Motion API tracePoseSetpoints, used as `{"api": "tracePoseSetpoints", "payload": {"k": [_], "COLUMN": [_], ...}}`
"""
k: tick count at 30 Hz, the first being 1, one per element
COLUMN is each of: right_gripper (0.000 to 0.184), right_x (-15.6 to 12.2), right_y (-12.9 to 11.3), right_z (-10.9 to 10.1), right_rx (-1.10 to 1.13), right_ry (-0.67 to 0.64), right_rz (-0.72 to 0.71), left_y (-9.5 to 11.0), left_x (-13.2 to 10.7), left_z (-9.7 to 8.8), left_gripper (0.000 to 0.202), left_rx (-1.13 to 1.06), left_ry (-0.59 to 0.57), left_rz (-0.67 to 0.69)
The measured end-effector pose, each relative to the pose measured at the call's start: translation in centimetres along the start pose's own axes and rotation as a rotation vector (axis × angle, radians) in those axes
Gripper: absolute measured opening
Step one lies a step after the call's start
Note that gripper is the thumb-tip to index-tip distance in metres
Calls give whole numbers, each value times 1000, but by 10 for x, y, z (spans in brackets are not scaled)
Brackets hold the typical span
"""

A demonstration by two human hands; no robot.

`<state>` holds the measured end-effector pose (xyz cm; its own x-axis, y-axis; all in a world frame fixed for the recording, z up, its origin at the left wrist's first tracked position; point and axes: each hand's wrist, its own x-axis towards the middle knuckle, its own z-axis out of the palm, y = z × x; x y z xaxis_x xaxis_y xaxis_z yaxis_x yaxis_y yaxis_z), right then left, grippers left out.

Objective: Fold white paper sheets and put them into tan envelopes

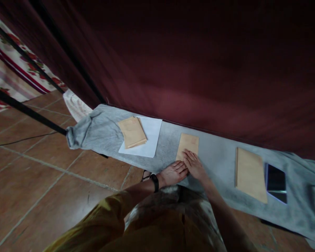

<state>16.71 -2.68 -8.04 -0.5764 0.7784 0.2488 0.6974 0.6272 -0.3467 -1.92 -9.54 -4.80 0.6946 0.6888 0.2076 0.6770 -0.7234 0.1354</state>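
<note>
A brown envelope [188, 144] lies flat on the grey cloth [217, 157] that covers a narrow table. My right hand [194, 165] rests on the envelope's near edge, fingers stretched flat. My left hand [173, 173], with a dark band at the wrist, lies open beside it, fingertips touching the envelope's near corner. To the left, a stack of brown envelopes [132, 131] sits on a white sheet [150, 137]. To the right lies another brown envelope stack [250, 173].
A dark phone [276, 182] lies beside the right stack. A dark red curtain [199, 63] hangs just behind the table. Black rods [26, 110] cross at left above a brown tiled floor [42, 175]. A patterned cloth [5, 70] is at far left.
</note>
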Motion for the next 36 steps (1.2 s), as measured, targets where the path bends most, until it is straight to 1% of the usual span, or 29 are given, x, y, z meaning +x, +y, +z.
{"api": "tracePoseSetpoints", "payload": {"k": [4,7,9,12,15,20,22,25,26,28,30,33,36], "right_gripper": [51,52,51,50,51,49,48,48,48,49,51,54,52], "right_x": [9,12,10,0,-14,-41,-52,-69,-74,-82,-86,-87,-85], "right_y": [8,6,3,0,-2,-7,-13,-27,-33,-48,-62,-77,-81], "right_z": [-2,-1,0,0,-4,-15,-17,-15,-14,-10,-7,-4,-6], "right_rx": [-100,-128,-127,-111,-77,11,52,93,98,91,57,-19,-82], "right_ry": [26,80,96,93,89,80,120,242,266,249,203,184,200], "right_rz": [8,77,94,89,81,97,128,181,177,126,94,136,185], "left_y": [0,0,1,1,-1,-9,-12,-14,-14,-14,-14,-15,-14], "left_x": [-2,-2,-2,0,1,4,4,4,4,4,4,4,2], "left_z": [2,3,1,-2,-3,1,3,3,3,2,1,2,5], "left_gripper": [37,38,37,34,34,34,33,35,36,38,38,38,42], "left_rx": [-16,-17,-33,-62,-92,-187,-226,-268,-278,-296,-307,-296,-265], "left_ry": [21,26,20,23,47,99,124,135,133,127,126,117,93], "left_rz": [3,-3,-26,-55,-59,-88,-107,-138,-147,-159,-166,-172,-173]}}
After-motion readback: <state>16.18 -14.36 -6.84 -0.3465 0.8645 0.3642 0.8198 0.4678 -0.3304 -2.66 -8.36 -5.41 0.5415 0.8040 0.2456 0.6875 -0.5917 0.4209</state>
